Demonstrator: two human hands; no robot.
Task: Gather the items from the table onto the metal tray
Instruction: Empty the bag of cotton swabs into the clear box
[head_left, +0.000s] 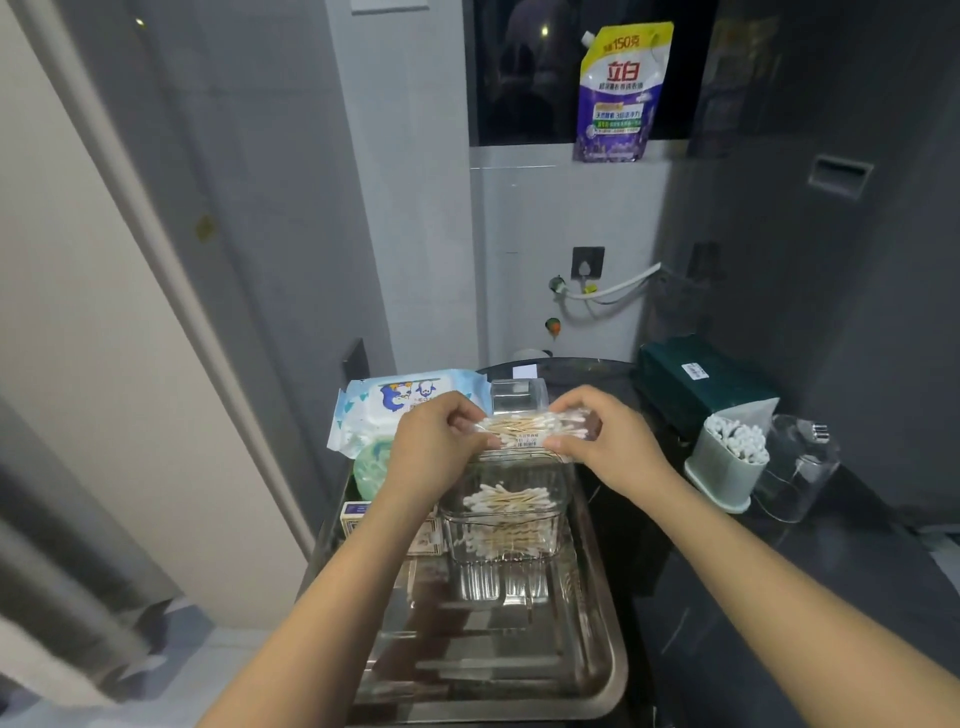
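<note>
A clear packet of wooden cotton swabs (524, 430) is held at both ends, my left hand (434, 444) on its left end and my right hand (608, 441) on its right. It hovers just above a clear plastic box (506, 512) with cotton swabs inside. That box stands on the metal tray (597, 675). Also at the tray's far end lie a blue-white wet-wipes pack (395, 400), a round green item (371, 462) and small printed boxes (356, 517), partly hidden by my left forearm.
On the dark counter to the right stand a pale green holder of white cotton swabs (727, 462), a clear cover (800, 467) and a dark green box (701, 382). A purple detergent pouch (621, 93) sits on the ledge above. A wall runs close on the left.
</note>
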